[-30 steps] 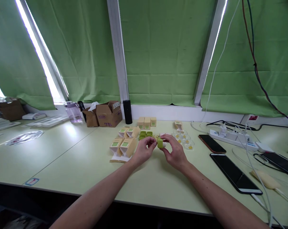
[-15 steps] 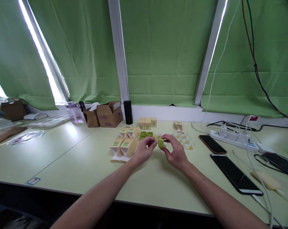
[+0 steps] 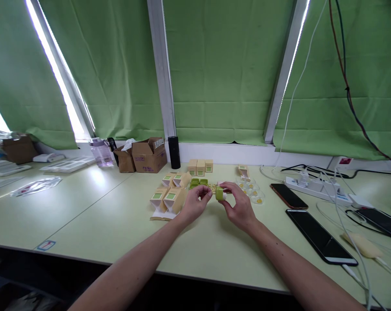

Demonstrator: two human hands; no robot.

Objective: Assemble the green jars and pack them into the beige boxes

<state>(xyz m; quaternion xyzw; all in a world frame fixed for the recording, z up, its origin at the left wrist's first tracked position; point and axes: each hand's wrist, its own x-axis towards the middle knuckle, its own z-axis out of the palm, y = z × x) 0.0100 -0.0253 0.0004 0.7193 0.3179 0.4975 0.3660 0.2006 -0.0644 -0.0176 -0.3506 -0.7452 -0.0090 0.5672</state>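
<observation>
My right hand (image 3: 241, 207) holds a small green box-like piece (image 3: 219, 193) between thumb and fingers, with a whitish part showing at its right side. Just left of it, my left hand (image 3: 197, 202) has its thumb and forefinger pinched together; anything between them is too small to make out. Behind the hands lie several green pieces (image 3: 198, 182) and small yellowish parts (image 3: 212, 188). Tan cartons with green windows (image 3: 171, 195) stand left of my left hand. Clear domed plastic pieces with yellow centres (image 3: 257, 199) lie beyond my right hand.
More small tan cartons (image 3: 200, 166) stand at the back, and a single one (image 3: 243, 171) is farther right. Two phones (image 3: 318, 235), a power strip (image 3: 318, 190) and loose cables occupy the right side. A black cylinder (image 3: 174, 152) and cardboard boxes (image 3: 148, 155) stand by the wall.
The green piece has turned slightly in my right hand, and a small gap now shows between it and my left fingertips. Another person's arm at the far left has left the view.
</observation>
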